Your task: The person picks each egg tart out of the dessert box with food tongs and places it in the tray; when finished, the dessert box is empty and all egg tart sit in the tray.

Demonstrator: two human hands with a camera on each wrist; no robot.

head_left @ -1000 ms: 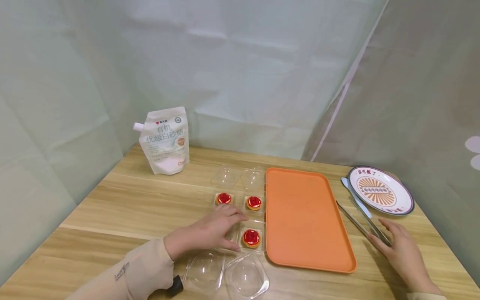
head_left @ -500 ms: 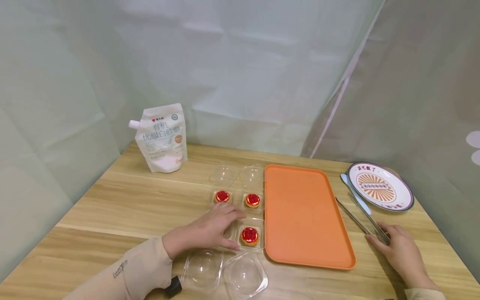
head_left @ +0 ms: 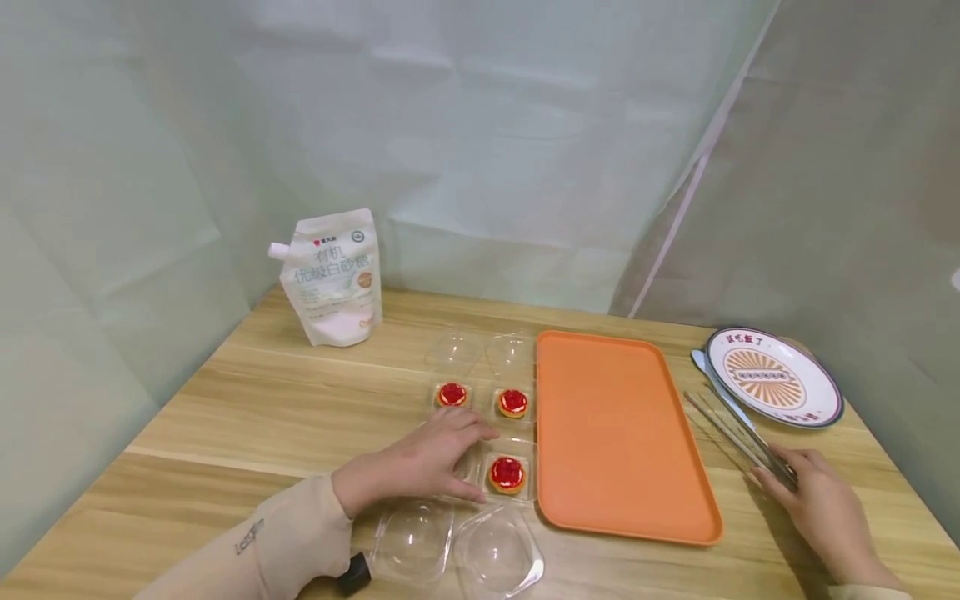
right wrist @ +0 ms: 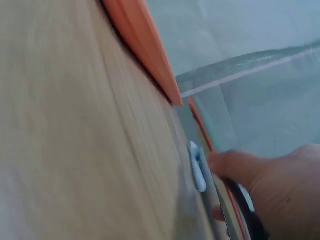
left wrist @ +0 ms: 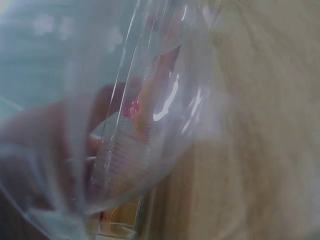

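Grasping the tongs in a curled right grip; spreading the left grip loosely, apparently holding nothing, over the clear pack, beside the nearest red tart. Probably steadying the pack; seemingly calling next for lifting the tongs across the orange tray.

This looked like a cloth-walled booth, its kind of building impossible to tell. Pale, creased cloth hung close behind the far edge of the table and along its left and right edges, with a light seam slanting down towards the far edge and white flower shapes in the left wrist view. The wood-grained table had a kitchen touch: a pouch near the far left corner, a plate at the far right corner, and tarts and a tray between them
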